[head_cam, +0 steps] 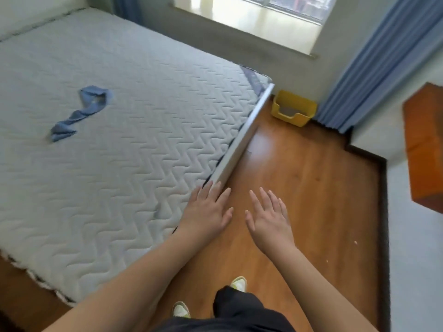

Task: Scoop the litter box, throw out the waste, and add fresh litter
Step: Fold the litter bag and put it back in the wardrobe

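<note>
Both hands reach forward empty with fingers spread wide, the left hand over the mattress edge, the right hand above the wooden floor, while the yellow litter box sits far off by the blue curtain.

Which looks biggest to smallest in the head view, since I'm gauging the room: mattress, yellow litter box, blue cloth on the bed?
1. Mattress, by far.
2 and 3. Blue cloth and yellow litter box look alike; the box stands farther away, so no ranking.
</note>
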Demonstrator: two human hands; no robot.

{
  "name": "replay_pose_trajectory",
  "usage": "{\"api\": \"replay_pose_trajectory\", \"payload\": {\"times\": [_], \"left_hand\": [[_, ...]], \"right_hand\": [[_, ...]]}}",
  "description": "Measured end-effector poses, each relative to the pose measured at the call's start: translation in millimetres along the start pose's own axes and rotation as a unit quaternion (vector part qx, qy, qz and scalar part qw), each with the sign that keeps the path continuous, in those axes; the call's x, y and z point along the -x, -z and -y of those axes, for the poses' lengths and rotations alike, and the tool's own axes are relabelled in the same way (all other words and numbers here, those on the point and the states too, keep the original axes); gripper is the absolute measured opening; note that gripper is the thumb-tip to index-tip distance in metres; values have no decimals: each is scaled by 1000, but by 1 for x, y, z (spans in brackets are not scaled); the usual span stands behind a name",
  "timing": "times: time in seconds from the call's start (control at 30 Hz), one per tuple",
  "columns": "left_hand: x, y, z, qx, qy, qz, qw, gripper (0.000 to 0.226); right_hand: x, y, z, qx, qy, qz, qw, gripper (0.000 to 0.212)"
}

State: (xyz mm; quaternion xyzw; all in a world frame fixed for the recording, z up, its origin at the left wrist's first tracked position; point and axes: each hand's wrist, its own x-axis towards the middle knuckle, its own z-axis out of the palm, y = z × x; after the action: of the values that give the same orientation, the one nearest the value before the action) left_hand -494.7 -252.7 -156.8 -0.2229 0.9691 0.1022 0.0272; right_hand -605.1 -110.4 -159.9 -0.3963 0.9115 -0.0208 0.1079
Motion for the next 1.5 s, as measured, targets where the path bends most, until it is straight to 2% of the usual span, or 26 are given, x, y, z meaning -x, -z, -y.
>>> {"api": "replay_pose_trajectory", "payload": {"times": [0.13,0.4,0.53,0.87,1.1,1.27,1.5], "left_hand": [[-53,-5,-52,-22,-70,33,997,80],[-177,-13,-185,-65,-156,31,985,65],[-217,-11,-226,-83,-191,17,978,65],[-322,-17,-265,-85,-223,44,970,63],[-432,-23,-262,-73,-248,18,966,62],[-518,-13,-258,-60,-260,39,963,62],[-620,-3,-275,-54,-264,61,961,62]], "right_hand": [[-9,9,-64,-14,-64,-16,998,56],[-42,35,-211,-21,-139,-28,990,62],[-55,51,-262,-40,-164,-36,985,57],[-123,68,-330,-45,-190,-21,980,58],[-228,80,-364,-37,-189,-11,981,58],[-305,94,-388,-18,-205,-5,979,58],[-372,109,-431,-43,-238,9,970,59]]}}
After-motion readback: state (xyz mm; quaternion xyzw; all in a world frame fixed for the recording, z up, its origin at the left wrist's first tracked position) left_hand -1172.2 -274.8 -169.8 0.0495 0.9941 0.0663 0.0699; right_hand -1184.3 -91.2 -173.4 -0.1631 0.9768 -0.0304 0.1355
